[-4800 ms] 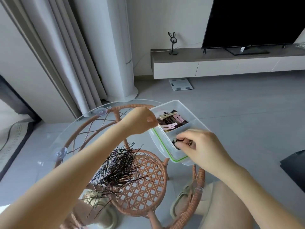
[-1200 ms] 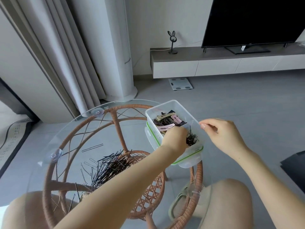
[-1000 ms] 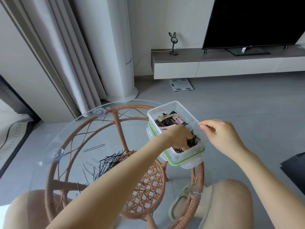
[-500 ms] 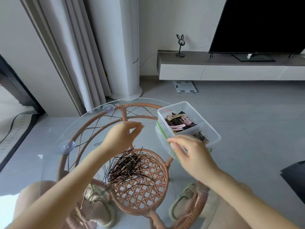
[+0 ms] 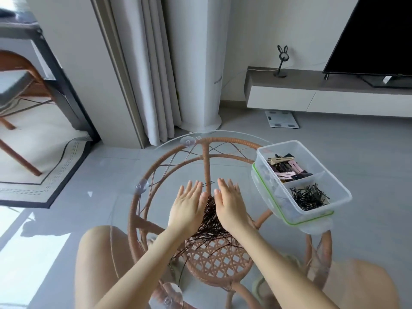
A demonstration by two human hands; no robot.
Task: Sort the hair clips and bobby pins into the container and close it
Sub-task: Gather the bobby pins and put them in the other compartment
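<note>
Standing on a wicker frame, the round glass table (image 5: 116, 175) carries everything relevant to the task. At its far right edge sits the clear container (image 5: 330, 208), lidless, nested on what looks like its green-rimmed lid (image 5: 289, 219); the long axis runs from far left to near right. A divider splits it: the far compartment holds the hair clips (image 5: 287, 169), pink, black and beige, mostly lying crosswise to the container's length; the near compartment holds loose black bobby pins (image 5: 308, 197) pointing every way. Near the table's centre lies the pile of bobby pins (image 5: 210, 221), its strands fanning mainly near-to-far, with a few strays splayed toward the near side. One single pin (image 5: 207, 184) lies just beyond the fingertips, roughly left-to-right. The left hand (image 5: 188, 206) and right hand (image 5: 229, 206) flank the pile, palms facing inward, fingers extended and together, pointing away from the person; neither hand grasps anything.
</note>
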